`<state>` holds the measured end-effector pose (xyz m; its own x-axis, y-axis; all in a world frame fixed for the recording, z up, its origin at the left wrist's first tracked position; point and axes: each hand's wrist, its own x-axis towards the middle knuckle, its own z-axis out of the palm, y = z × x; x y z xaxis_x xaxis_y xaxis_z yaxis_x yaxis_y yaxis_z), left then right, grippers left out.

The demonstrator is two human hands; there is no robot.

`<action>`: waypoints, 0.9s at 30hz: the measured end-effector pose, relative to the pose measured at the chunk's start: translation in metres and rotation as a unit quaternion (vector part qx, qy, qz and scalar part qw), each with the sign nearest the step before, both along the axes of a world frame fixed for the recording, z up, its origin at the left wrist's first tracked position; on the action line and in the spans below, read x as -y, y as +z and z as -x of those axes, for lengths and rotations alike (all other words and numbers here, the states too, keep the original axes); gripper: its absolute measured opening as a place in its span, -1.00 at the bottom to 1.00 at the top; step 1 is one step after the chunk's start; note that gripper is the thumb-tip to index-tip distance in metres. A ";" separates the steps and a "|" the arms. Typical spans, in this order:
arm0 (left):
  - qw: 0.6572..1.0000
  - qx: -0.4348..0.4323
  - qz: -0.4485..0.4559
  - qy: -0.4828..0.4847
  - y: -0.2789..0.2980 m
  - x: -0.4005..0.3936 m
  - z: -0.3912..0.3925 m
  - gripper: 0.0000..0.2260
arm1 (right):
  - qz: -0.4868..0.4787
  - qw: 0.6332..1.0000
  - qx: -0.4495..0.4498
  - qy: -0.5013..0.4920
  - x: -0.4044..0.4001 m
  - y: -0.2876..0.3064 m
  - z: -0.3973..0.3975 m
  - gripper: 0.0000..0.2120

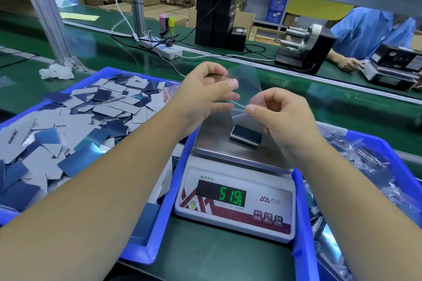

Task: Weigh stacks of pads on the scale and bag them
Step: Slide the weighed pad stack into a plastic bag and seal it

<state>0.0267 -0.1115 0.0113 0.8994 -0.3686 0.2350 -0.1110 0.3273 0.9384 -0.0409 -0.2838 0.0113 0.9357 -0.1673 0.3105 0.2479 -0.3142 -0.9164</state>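
A small stack of pads (246, 137) lies on the steel pan of the white scale (235, 201), whose green display reads about 51.9. Above the pan I hold a clear plastic bag (246, 89) between both hands. My left hand (205, 96) pinches its left edge with thumb and fingers. My right hand (280, 114) pinches the bag's mouth at its lower right edge. The bag holds nothing.
A blue bin (146, 251) on the left holds several loose grey and blue pads (75, 125). Another blue bin (303, 223) on the right holds filled clear bags (356, 166). Beyond the green belt a person in blue works at another scale (392, 68); a power strip (162, 49) lies there.
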 end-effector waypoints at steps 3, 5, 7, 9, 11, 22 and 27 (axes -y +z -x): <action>0.996 -0.040 -0.053 -0.059 0.000 -0.002 0.000 -0.58 | -0.062 0.998 0.019 0.001 -0.001 0.003 0.002 -0.83; 0.989 -0.024 -0.107 -0.096 -0.002 -0.002 0.000 -0.70 | -0.085 0.996 0.023 0.011 -0.001 0.005 0.003 -0.82; 0.983 0.003 -0.144 -0.111 -0.005 -0.002 0.002 -0.92 | -0.080 0.996 0.022 0.016 0.000 0.005 0.004 -0.79; 0.981 0.020 -0.167 -0.098 -0.007 -0.001 0.002 -0.93 | -0.070 0.997 0.014 0.018 0.000 0.004 0.004 -0.79; 0.978 0.030 -0.189 -0.084 -0.006 -0.001 0.002 -0.91 | -0.062 0.998 0.010 0.017 0.001 0.003 0.003 -0.83; 0.983 -0.091 -0.044 -0.152 0.002 -0.013 -0.001 -0.88 | 0.351 0.918 -0.168 -0.074 0.012 -0.001 -0.003 -0.68; 0.974 -0.053 -0.127 -0.180 0.002 -0.011 0.002 -0.87 | 0.351 0.910 -0.222 -0.017 0.014 0.006 0.000 -0.72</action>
<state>0.0245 -0.1002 0.0129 0.7149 -0.6991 0.0080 0.0706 0.0835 0.9940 -0.0409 -0.2976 0.0173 0.9930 -0.1041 -0.0551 -0.1178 -0.8608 -0.4951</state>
